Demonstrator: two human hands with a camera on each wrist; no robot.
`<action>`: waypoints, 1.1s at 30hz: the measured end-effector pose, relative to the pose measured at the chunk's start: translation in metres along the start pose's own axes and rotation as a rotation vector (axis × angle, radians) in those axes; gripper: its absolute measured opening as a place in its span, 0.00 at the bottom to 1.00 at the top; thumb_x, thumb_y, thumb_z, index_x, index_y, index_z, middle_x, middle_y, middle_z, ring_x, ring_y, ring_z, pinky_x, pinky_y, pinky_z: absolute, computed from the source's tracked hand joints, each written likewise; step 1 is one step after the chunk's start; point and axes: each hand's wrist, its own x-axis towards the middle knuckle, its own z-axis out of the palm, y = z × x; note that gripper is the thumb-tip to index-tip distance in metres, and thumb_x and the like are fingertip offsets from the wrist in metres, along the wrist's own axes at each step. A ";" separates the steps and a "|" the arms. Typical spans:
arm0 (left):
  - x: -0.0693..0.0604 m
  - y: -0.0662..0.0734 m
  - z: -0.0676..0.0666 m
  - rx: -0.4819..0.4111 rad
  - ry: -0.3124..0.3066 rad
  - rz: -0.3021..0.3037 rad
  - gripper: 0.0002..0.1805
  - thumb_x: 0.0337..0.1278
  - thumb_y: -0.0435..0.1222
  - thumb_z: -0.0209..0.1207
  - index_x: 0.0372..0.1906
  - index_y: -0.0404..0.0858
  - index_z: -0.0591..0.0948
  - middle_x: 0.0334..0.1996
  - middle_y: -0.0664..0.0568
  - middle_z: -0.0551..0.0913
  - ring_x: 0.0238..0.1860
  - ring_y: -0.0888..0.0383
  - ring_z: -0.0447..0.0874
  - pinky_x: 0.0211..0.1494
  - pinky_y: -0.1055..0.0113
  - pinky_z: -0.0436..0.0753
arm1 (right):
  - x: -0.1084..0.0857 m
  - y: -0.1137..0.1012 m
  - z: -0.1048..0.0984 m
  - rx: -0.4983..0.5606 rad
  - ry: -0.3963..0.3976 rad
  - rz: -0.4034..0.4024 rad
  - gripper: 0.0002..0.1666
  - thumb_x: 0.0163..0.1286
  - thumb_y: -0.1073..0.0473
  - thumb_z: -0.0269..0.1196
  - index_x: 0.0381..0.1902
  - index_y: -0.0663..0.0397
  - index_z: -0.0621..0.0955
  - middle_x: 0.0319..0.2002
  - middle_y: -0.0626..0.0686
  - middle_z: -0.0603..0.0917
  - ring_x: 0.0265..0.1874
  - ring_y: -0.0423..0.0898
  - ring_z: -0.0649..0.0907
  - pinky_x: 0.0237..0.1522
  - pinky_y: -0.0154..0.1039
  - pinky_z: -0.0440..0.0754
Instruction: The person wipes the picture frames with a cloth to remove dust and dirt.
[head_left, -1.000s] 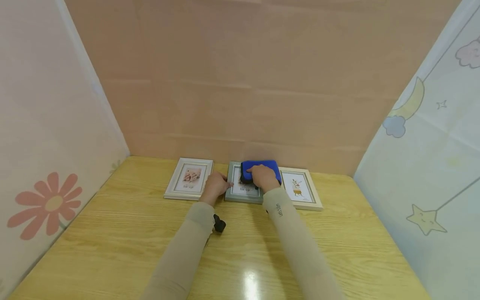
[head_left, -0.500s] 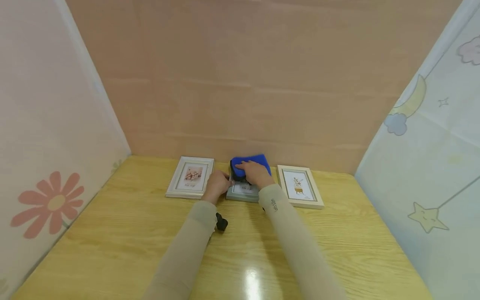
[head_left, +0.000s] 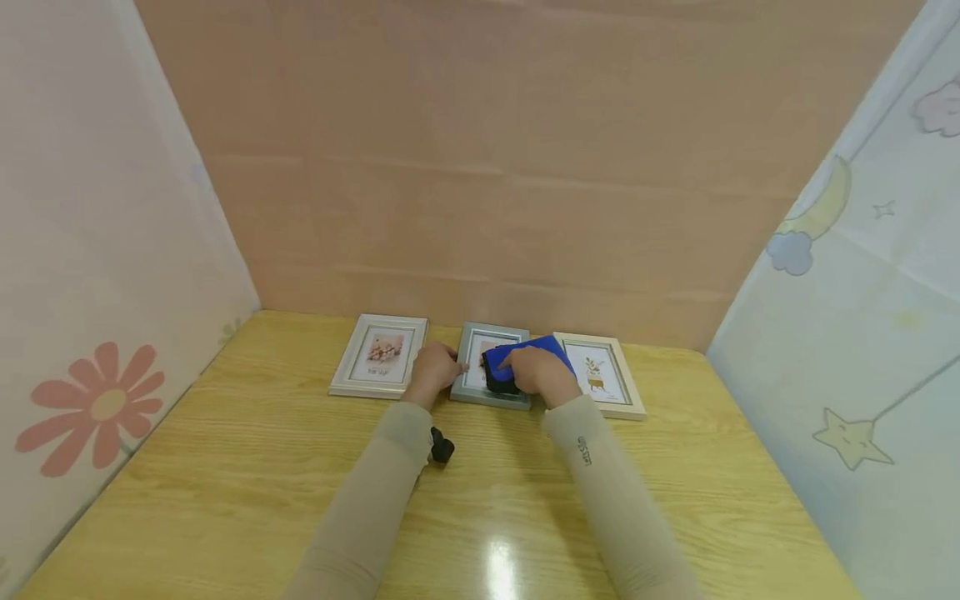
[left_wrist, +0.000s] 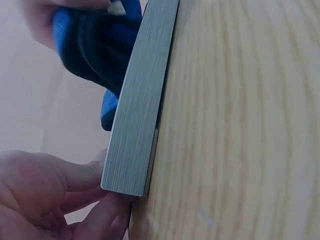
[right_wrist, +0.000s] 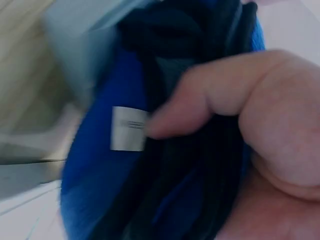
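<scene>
A grey picture frame (head_left: 491, 401) lies flat on the wooden table between two other frames. My left hand (head_left: 433, 372) pinches its left edge; in the left wrist view the thumb (left_wrist: 82, 175) is on one face and fingers are beneath the corner. My right hand (head_left: 538, 372) grips a folded blue cloth (head_left: 553, 345) with black edging, over the right part of the grey frame's glass. The cloth hides part of the picture and reaches the frame at the right. In the right wrist view, the thumb (right_wrist: 190, 110) presses the folds beside a white label (right_wrist: 128, 128).
To the left lies a white picture frame (head_left: 378, 387) with a pink flower print. A cream frame (head_left: 632, 383) with a plant print is at the right. Behind them rises a brown backdrop (head_left: 480, 208). Patterned sheets (head_left: 847, 350) flank the table (head_left: 225, 467).
My right hand took the cloth left and up over the grey frame, then back right and down, uncovering its upper left. My left hand has stayed at the frame's left edge.
</scene>
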 end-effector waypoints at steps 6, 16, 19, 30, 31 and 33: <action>0.003 -0.003 -0.002 0.032 0.001 0.012 0.21 0.73 0.45 0.69 0.61 0.37 0.90 0.63 0.43 0.90 0.64 0.44 0.88 0.68 0.51 0.86 | 0.026 -0.003 -0.003 -0.008 0.018 0.039 0.32 0.84 0.69 0.52 0.78 0.40 0.78 0.80 0.56 0.76 0.80 0.58 0.75 0.78 0.53 0.77; 0.002 -0.004 -0.001 0.027 0.012 -0.006 0.23 0.72 0.46 0.70 0.63 0.37 0.89 0.64 0.43 0.89 0.66 0.43 0.87 0.69 0.52 0.86 | 0.033 -0.006 0.015 -0.047 0.075 -0.066 0.39 0.82 0.74 0.51 0.82 0.36 0.73 0.87 0.51 0.66 0.86 0.58 0.65 0.84 0.56 0.69; 0.002 0.000 -0.003 0.026 0.019 -0.008 0.22 0.72 0.46 0.70 0.63 0.39 0.89 0.64 0.43 0.89 0.66 0.43 0.87 0.68 0.51 0.86 | 0.014 -0.009 0.007 -0.028 0.029 -0.083 0.37 0.80 0.75 0.52 0.78 0.38 0.78 0.82 0.53 0.73 0.79 0.57 0.77 0.77 0.52 0.78; 0.000 0.001 -0.005 0.023 0.009 0.019 0.18 0.72 0.43 0.69 0.60 0.40 0.91 0.62 0.44 0.91 0.65 0.44 0.88 0.67 0.52 0.87 | 0.040 -0.015 -0.002 0.040 0.020 0.021 0.35 0.85 0.68 0.51 0.82 0.37 0.72 0.86 0.53 0.67 0.86 0.57 0.67 0.86 0.56 0.66; 0.000 0.001 -0.004 0.014 0.004 0.014 0.18 0.72 0.43 0.69 0.60 0.39 0.91 0.62 0.44 0.91 0.65 0.43 0.89 0.67 0.52 0.87 | 0.044 -0.014 0.001 0.043 0.024 0.028 0.36 0.84 0.69 0.51 0.83 0.36 0.71 0.87 0.53 0.65 0.87 0.58 0.64 0.87 0.57 0.64; -0.001 0.001 -0.002 -0.007 0.000 0.002 0.19 0.72 0.43 0.70 0.60 0.39 0.91 0.62 0.43 0.91 0.64 0.43 0.89 0.66 0.51 0.88 | 0.045 -0.012 0.005 0.046 0.021 0.031 0.38 0.84 0.70 0.50 0.84 0.35 0.70 0.88 0.52 0.61 0.88 0.58 0.61 0.88 0.58 0.61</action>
